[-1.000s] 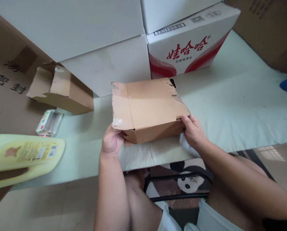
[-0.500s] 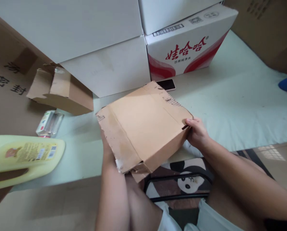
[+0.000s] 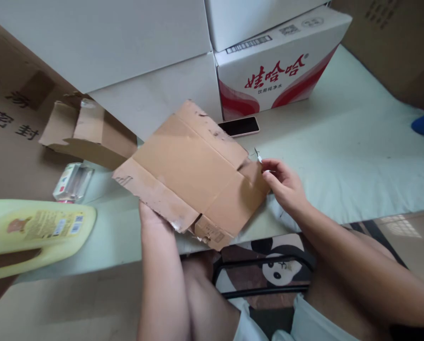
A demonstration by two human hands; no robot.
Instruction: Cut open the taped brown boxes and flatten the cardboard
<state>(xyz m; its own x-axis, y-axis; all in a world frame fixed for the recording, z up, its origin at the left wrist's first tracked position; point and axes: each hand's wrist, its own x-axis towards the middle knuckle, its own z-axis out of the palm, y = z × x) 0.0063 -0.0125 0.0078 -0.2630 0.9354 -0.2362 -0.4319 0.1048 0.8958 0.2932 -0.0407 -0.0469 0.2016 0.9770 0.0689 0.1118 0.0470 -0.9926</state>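
Observation:
A worn brown cardboard box (image 3: 187, 170) is tilted up over the near edge of the pale green table (image 3: 340, 137), its flaps torn. My left hand (image 3: 151, 220) supports it from underneath at the lower left, fingers hidden behind the cardboard. My right hand (image 3: 281, 184) pinches the box's right corner flap, where a small scrap of tape sticks out. A black phone (image 3: 239, 126) lies on the table just behind the box.
A white carton with red lettering (image 3: 279, 66) and plain white boxes (image 3: 127, 61) stand at the back. An open brown box (image 3: 91, 132) and a small clear packet (image 3: 72, 181) lie at left. A yellow bottle (image 3: 34, 232) lies at the near left. A panda-print stool (image 3: 276, 265) sits below.
The box has been lifted off the table and turned and tilted up to the left, uncovering the phone behind it. My right hand shifted from the box's front corner to its right flap.

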